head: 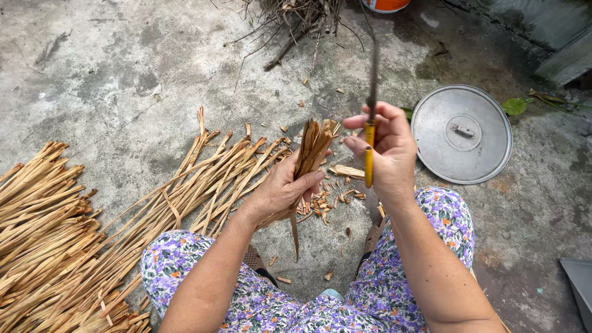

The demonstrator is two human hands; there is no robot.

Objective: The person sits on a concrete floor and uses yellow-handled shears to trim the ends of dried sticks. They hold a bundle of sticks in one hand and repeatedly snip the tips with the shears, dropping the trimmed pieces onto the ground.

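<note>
Trimming is the step in hand: your left hand clamps the strip bundle upright between your knees, your right hand pinches the yellow-handled knife (blade up), which next must meet the bundle's ragged end.

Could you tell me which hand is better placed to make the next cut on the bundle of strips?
The right hand: it holds the yellow-handled knife beside the bundle's top end, while the left hand is wrapped around the bundle of strips.

Grey, stained concrete floor in daylight; a round metal lid at three o'clock, dry twigs at twelve.
</note>
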